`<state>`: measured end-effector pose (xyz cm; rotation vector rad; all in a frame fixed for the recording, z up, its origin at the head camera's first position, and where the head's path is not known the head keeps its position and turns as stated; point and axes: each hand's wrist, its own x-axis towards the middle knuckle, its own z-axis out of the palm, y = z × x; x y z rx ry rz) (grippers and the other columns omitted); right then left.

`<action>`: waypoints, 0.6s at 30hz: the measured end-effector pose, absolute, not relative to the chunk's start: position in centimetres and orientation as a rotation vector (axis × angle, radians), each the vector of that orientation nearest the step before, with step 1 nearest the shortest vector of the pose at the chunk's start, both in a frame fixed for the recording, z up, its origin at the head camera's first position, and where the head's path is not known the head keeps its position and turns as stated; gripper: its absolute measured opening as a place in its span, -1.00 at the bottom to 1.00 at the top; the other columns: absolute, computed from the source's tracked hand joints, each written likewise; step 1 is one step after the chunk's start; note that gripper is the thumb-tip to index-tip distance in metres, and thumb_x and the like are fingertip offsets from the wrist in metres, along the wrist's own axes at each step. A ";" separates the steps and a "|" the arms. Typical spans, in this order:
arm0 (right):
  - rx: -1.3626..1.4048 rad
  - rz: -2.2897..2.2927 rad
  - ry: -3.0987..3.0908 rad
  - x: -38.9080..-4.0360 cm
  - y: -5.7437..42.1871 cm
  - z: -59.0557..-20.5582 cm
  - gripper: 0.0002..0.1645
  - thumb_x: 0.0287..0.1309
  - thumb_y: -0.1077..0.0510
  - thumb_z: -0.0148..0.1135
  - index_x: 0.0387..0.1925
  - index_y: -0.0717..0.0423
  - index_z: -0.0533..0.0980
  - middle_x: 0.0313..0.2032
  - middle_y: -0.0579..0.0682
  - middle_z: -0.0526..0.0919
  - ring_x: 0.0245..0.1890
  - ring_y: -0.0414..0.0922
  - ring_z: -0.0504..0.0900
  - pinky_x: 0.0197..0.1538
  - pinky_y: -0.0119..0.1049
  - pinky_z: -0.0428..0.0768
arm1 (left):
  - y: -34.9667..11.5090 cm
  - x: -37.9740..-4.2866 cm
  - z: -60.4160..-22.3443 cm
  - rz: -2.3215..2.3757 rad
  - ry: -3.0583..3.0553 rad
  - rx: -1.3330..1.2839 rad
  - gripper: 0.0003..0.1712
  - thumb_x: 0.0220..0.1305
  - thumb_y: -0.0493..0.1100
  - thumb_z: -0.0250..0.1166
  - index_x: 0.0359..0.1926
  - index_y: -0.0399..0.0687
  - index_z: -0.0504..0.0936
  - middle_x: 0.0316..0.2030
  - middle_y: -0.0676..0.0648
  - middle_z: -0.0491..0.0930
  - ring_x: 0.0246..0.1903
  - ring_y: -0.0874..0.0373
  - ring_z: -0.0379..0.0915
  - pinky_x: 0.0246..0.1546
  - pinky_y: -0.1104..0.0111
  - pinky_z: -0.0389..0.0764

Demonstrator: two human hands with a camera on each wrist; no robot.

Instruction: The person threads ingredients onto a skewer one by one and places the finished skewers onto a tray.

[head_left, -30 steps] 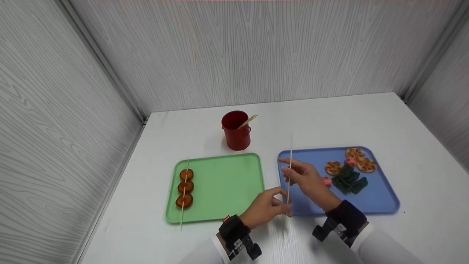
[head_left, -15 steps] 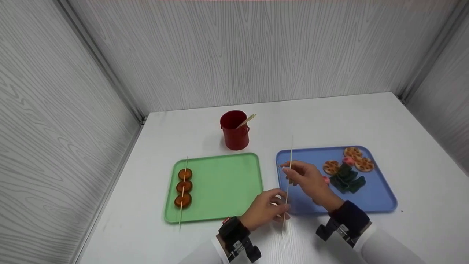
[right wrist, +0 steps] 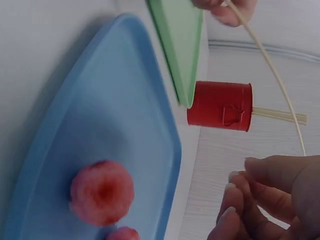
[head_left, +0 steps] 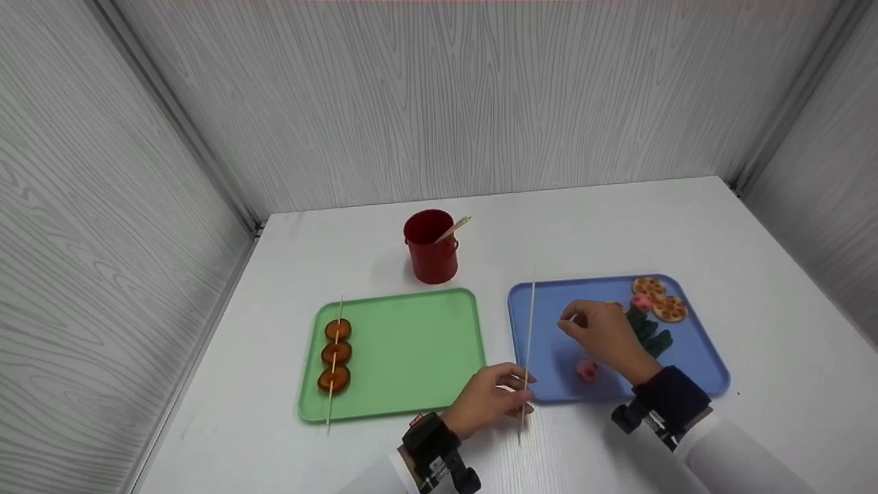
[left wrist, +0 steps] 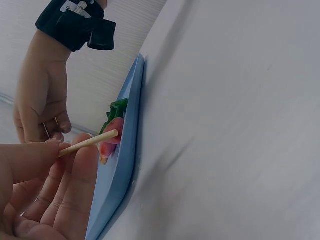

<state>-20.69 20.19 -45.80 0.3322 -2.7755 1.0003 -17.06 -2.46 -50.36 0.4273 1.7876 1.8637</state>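
Between thumb and fingers, my left hand [head_left: 488,401] pinches a thin bamboo skewer [head_left: 529,329] near its lower end. The skewer points away over the blue tray's left side; its blunt end [left wrist: 102,141] pokes out past the fingers in the left wrist view. My right hand [head_left: 607,339] hovers over the blue tray [head_left: 549,391] with loosely bent fingers and nothing held. Under it lies a round pink food piece [head_left: 587,370], larger in the right wrist view as a pink ball [right wrist: 102,192]. Green leafy pieces [head_left: 651,336] are partly hidden by the right hand.
Lotus root slices [head_left: 670,309] and another pink piece [head_left: 641,302] lie at the blue tray's far right. A green tray [head_left: 411,343] at left bears a skewer with three brown round slices [head_left: 336,353]. Behind stands a red bucket [head_left: 432,250] holding several skewers [head_left: 454,228].
My right hand has let go of the skewer and moved right over the blue tray, uncovering the near pink piece. The left hand keeps its pinch on the skewer.
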 end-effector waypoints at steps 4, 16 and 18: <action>0.301 0.802 -2.960 -20.4 20.8 -45.9 -0.76 0.12 0.08 0.40 -0.48 0.17 0.60 -0.62 -0.08 0.54 -0.63 -0.20 0.43 -0.52 -0.29 0.42 | -2.5 -17.0 -50.4 1.848 1.789 0.434 -0.81 0.26 -0.41 0.24 -0.11 -0.41 0.54 -0.24 -0.40 0.63 -0.43 0.12 0.64 -0.35 0.26 0.72; 0.136 0.595 -3.255 -19.5 20.4 -46.9 -0.50 -0.08 -0.15 0.51 -0.78 0.05 0.48 -0.83 -0.12 0.42 -0.77 -0.18 0.38 -0.71 -0.34 0.25 | -2.9 -16.6 -50.7 1.756 1.792 0.545 -0.91 0.33 -0.33 0.23 -0.20 -0.31 0.53 -0.33 -0.48 0.64 -0.46 0.00 0.67 -0.42 0.25 0.72; 0.138 0.590 -3.258 -19.5 20.4 -47.1 -0.52 -0.10 -0.12 0.52 -0.76 0.05 0.48 -0.81 -0.11 0.42 -0.77 -0.19 0.38 -0.70 -0.34 0.25 | -2.9 -16.6 -50.8 1.746 1.804 0.537 -0.92 0.32 -0.34 0.24 -0.20 -0.30 0.54 -0.34 -0.45 0.64 -0.45 -0.03 0.67 -0.43 0.24 0.72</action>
